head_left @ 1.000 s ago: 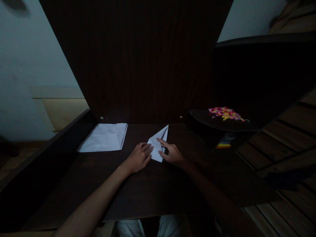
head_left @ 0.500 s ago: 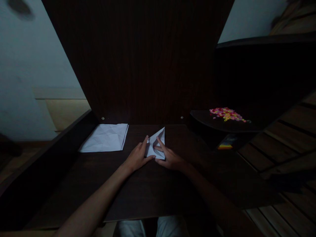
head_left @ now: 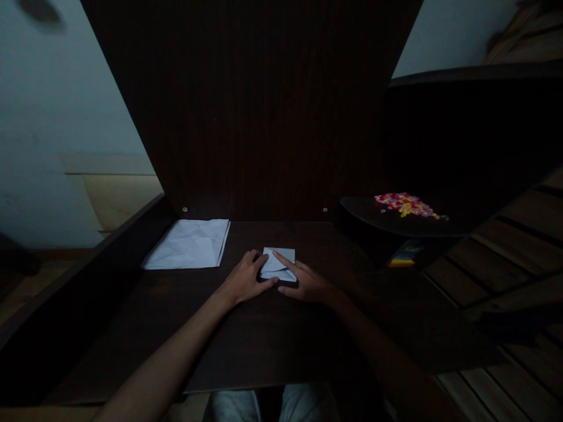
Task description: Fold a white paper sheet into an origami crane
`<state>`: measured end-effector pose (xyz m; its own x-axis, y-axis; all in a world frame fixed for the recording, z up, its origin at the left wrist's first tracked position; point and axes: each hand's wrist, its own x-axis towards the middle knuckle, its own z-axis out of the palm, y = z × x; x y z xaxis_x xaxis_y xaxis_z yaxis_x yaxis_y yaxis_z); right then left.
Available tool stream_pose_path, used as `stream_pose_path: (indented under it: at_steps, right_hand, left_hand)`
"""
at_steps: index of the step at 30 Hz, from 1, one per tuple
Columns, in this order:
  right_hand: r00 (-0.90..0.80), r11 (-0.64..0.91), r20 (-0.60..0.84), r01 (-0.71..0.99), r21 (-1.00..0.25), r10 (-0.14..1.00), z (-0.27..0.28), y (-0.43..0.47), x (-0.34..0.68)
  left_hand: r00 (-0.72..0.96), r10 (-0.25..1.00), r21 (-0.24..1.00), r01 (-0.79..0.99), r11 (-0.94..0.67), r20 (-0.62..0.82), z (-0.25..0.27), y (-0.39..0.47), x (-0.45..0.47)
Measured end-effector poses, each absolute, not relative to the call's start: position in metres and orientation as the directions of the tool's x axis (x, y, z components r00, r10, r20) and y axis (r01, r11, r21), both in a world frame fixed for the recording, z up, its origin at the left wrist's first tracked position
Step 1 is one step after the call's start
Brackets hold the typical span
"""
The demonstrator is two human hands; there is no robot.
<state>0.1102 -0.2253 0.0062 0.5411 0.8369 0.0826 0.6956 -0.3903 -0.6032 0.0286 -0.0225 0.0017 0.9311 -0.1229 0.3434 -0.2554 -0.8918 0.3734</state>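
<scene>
A small sheet of white paper (head_left: 287, 254), folded into a flat, roughly square packet, lies on the dark tabletop between my hands. My left hand (head_left: 247, 279) rests along its left side, fingertips on the paper and thumb stretched out towards the near edge. From the right, my right hand (head_left: 308, 283) reaches over it; the index finger lies stretched across the top layer and the thumb is spread below the near edge. Both hands have thumb and fingers apart, pressing on the paper rather than closed round it. Part of the packet is hidden under the fingers.
A stack of creased white paper sheets (head_left: 189, 243) lies at the back left of the dark table (head_left: 246, 346). On a curved side shelf (head_left: 358, 211) at the right is a heap of small colourful pieces (head_left: 407, 205). A low side panel (head_left: 94, 278) borders the left.
The paper's raised pointed flap has come down, and the paper now lies flat as a squarish packet. My fingers have shifted slightly and lie on top of it.
</scene>
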Motion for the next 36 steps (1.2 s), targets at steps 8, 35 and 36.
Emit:
stream_pose_path:
  at_steps: [8, 35, 36]
  right_hand:
    - [0.646, -0.394, 0.197, 0.649, -0.651, 0.737, 0.012, -0.230, 0.116]
    - [0.673, -0.096, 0.232, 0.413, -0.906, 0.703, 0.008, -0.226, 0.124]
    - [0.722, -0.112, 0.243, 0.407, -0.907, 0.648, 0.006, -0.225, 0.126]
  left_hand:
    - [0.921, -0.167, 0.290, -0.278, -0.916, 0.352, 0.007, -0.022, 0.028]
    - [0.958, -0.148, 0.437, -0.246, -0.865, 0.246, 0.005, -0.024, 0.028]
    - [0.953, -0.173, 0.420, -0.266, -0.868, 0.247, 0.004, -0.024, 0.029]
